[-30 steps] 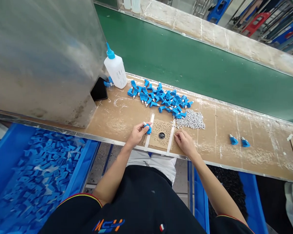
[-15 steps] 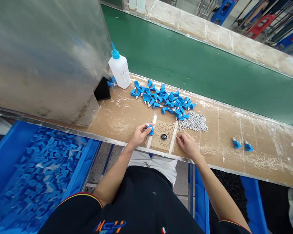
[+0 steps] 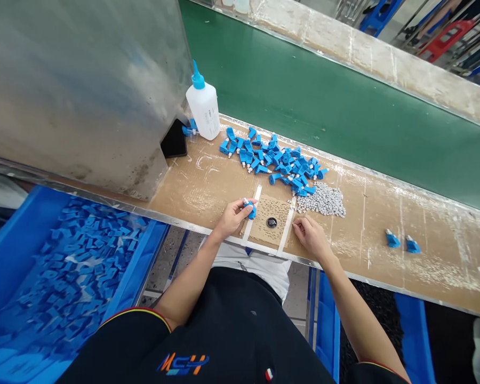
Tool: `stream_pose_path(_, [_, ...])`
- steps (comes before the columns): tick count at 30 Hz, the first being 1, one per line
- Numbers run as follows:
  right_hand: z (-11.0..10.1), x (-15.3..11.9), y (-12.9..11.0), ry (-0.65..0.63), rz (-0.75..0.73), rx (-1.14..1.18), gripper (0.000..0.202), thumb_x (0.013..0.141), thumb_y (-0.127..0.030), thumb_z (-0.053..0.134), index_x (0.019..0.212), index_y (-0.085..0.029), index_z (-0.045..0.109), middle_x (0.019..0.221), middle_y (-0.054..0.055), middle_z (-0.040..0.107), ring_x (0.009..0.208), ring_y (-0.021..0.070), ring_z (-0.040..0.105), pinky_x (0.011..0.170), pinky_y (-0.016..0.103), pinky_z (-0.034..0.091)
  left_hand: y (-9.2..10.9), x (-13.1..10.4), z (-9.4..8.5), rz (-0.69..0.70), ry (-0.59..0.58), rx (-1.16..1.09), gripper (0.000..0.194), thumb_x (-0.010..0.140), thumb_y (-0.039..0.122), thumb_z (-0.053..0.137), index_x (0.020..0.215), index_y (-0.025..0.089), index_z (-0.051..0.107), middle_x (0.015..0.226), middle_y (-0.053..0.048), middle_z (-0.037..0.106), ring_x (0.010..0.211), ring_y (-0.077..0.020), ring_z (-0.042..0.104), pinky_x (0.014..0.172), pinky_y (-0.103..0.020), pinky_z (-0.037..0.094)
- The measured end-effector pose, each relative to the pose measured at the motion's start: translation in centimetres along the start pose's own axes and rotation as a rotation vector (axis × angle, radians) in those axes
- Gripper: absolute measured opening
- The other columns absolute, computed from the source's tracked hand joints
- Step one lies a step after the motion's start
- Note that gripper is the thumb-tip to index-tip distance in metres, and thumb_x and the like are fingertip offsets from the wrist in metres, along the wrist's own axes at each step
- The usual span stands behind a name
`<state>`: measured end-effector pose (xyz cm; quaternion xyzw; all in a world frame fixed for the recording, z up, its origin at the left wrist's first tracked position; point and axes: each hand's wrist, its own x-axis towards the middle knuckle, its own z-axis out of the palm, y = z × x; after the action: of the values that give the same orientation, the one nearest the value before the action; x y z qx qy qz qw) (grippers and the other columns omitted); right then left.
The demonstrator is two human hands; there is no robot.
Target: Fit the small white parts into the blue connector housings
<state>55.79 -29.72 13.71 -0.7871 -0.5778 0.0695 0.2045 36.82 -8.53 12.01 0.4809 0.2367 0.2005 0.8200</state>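
My left hand (image 3: 232,217) grips a small blue part (image 3: 250,209) with a white tip, beside the left white strip on the bench. My right hand (image 3: 309,232) has its fingers pinched together just right of the other white strip (image 3: 287,226); whatever they hold is too small to make out. Between the strips lies a speckled tan patch (image 3: 260,228) bearing a round black piece (image 3: 271,222). Behind it are a heap of blue parts (image 3: 282,160) and a pile of small grey pieces (image 3: 324,200). Two blue parts (image 3: 392,239) stand apart at the right.
A white bottle (image 3: 204,109) with a blue nozzle stands at the back left, by a metal panel (image 3: 76,96). Beyond the bench runs a green surface (image 3: 304,101). A blue bin (image 3: 134,266) of blue parts is at the lower left; dark pieces (image 3: 372,314) fill another at the right.
The view has shifted slightly, moving the bench and bottle in the picture. Both hands keep nearly the same places, the left still gripping the blue part.
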Motion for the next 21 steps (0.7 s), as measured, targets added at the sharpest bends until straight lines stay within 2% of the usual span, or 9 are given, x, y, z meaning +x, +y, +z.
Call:
stream_pose_path(5, [-0.5,0.8,-1.8,-0.018,-0.014,-0.021,0.023,0.102,-0.030,0.041,0.086,-0.024,0.055,0.080,0.005,0.062,0.069,0.0189,0.059,0.065,0.030,0.046,0.1,0.1,0.1,0.009,-0.008,-0.008,0.055,0.070,0.058,0.083,0.099,0.012,0.077,0.076,-0.002,0.065,0.066,-0.0108,0.058,0.064,-0.026,0.051])
stream_pose_path(10, [0.0,2.4,-4.0,-0.127,-0.069,-0.129,0.023,0.102,-0.030,0.042,0.087,-0.023,0.059,0.084,0.007,0.064,0.075,0.0206,0.061,0.066,0.030,0.043,0.0,0.1,0.0,0.005,0.002,-0.025,0.056,0.069,0.058,0.084,0.100,0.012,0.077,0.075,-0.002,0.065,0.066,-0.0106,0.058,0.064,-0.025,0.051])
stream_pose_path(21, [1.3,3.6,-5.3,-0.218,-0.099,-0.362,0.025,0.101,-0.023,0.043,0.084,-0.020,0.061,0.081,0.009,0.064,0.074,0.0206,0.061,0.059,0.031,0.033,-0.2,0.0,-0.2,-0.007,-0.006,-0.074,0.057,0.069,0.058,0.084,0.101,0.011,0.076,0.074,-0.001,0.066,0.067,-0.0105,0.059,0.065,-0.024,0.050])
